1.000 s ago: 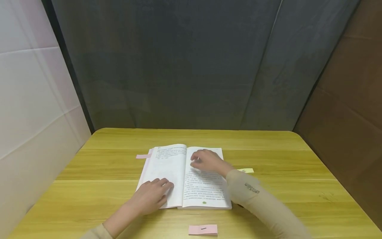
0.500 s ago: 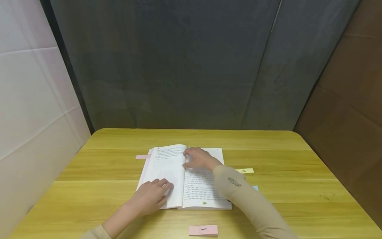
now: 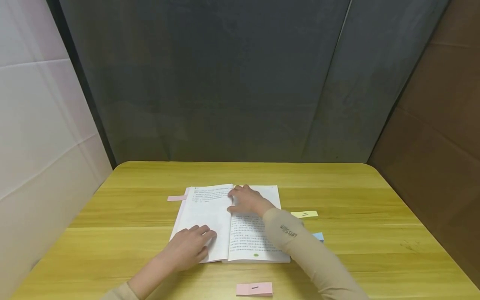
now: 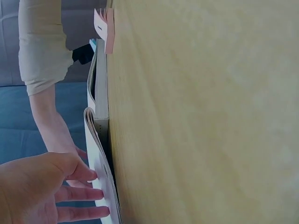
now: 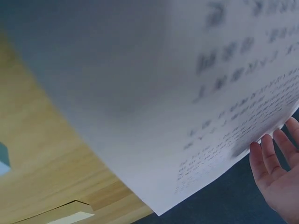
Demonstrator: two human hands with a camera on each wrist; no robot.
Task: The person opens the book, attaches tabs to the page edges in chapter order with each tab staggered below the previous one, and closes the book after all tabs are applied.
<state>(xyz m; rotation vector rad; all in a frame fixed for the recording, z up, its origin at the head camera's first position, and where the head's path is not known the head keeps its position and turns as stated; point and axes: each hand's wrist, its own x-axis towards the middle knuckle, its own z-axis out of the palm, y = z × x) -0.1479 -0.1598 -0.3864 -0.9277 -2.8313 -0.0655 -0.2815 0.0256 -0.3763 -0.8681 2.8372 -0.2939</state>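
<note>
An open book (image 3: pixel 255 241) with printed pages lies on the table. My left hand (image 3: pixel 187 248) rests on the lower part of its left page (image 3: pixel 206 214), fingers spread; the left wrist view shows those fingertips (image 4: pixel 105 212) against the paper. Near the top of the center fold is my right hand (image 3: pixel 245 199), its fingertips along the fold and its thumb lower down. The right wrist view has its extended fingers (image 5: pixel 268 156) at the far edge of the right page (image 5: pixel 140 121). A pink tab (image 3: pixel 176 198) sticks out from the book's left side.
A pink note pad (image 3: pixel 254 288) with a dark stroke lies in front of the book. To the right are a yellow note pad (image 3: pixel 305 214) and a blue one (image 3: pixel 318 237), partly behind the sleeve. Dark cloth (image 3: pixel 225 83) stands behind the wooden table (image 3: pixel 375 233).
My right hand has moved left from above the right page to the fold. The left page lies flatter near the fold. The blue pad has come out from behind the sleeve. My left hand stays put.
</note>
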